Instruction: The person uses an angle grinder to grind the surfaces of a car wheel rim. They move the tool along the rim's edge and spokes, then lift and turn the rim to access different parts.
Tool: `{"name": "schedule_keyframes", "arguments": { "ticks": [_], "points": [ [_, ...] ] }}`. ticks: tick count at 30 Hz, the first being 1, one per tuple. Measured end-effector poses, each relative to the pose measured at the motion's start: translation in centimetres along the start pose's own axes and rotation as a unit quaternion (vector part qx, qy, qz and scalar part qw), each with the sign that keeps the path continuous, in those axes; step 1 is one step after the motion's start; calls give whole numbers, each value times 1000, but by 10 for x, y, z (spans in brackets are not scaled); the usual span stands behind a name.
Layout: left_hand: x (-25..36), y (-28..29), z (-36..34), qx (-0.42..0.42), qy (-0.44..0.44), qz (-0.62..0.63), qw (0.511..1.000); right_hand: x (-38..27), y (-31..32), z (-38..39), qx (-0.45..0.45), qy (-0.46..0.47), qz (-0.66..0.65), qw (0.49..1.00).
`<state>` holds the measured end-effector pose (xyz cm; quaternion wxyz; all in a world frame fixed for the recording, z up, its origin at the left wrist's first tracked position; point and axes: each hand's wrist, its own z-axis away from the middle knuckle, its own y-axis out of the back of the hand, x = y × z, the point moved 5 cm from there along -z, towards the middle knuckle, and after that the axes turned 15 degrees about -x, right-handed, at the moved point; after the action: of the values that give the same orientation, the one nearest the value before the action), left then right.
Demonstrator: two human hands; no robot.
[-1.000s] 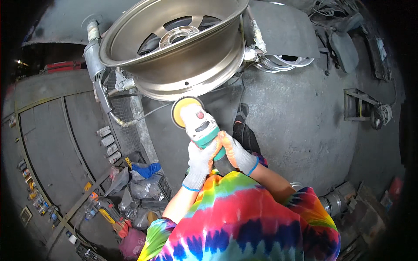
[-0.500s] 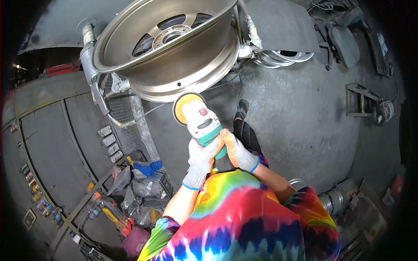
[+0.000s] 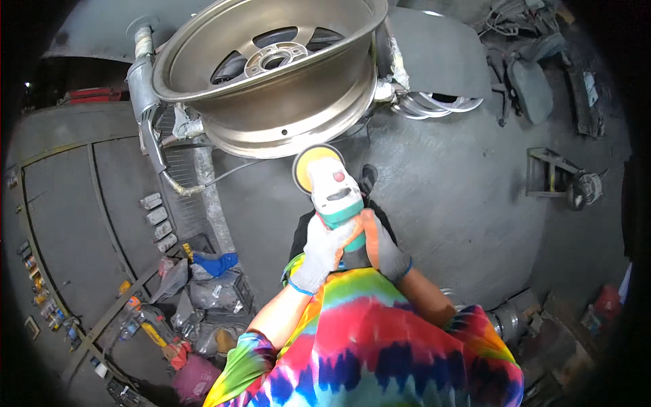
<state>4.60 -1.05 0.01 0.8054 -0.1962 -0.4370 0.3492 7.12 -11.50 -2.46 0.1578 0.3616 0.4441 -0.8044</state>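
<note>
A white and teal handheld power sander [image 3: 337, 198], with a round yellow disc [image 3: 310, 165] at its head, is held in front of my body. My left hand [image 3: 319, 254], in a white and orange work glove, wraps round its grip. From the other side my right hand [image 3: 384, 251], gloved alike, closes on the same grip. The disc overlaps the lower edge of a bronze-grey car wheel rim [image 3: 271, 125]; whether it touches cannot be told. The rim sits tilted on a stand, its spokes and hub facing up.
A grey cylinder with a bent pipe [image 3: 144, 95] stands left of the rim. Silver rims [image 3: 434, 105] lie behind a grey panel [image 3: 441, 51]. Bags and tools [image 3: 210, 292] fill the lower left floor. A metal frame with a motor [image 3: 563, 180] stands at right.
The sander and both hands have shifted right along the rim's lower edge. My view has turned slightly, and my foot is less in sight.
</note>
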Motion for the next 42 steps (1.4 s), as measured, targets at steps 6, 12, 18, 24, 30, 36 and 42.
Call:
{"name": "schedule_keyframes", "arguments": {
  "ticks": [6,12,18,24,30,36,42],
  "points": [
    [-37,9,-3,-275,244,223,903,-55,-25,26,51,-22,-19,998],
    [7,-26,1,-235,60,85,966,-73,-32,20,58,-139,131,980],
    [26,-20,8,-258,44,153,953,-82,-57,6,62,-133,126,981],
    [37,-21,3,-257,69,154,952,-73,-57,12,78,-132,124,980],
    [38,-13,0,-258,110,145,949,-78,-67,1,126,-129,66,981],
    [30,-16,0,-273,67,122,952,-86,-67,-4,66,-96,-50,992],
    [69,-7,26,-285,212,-304,884,-86,-40,26,41,-116,17,992]
  ]
}}
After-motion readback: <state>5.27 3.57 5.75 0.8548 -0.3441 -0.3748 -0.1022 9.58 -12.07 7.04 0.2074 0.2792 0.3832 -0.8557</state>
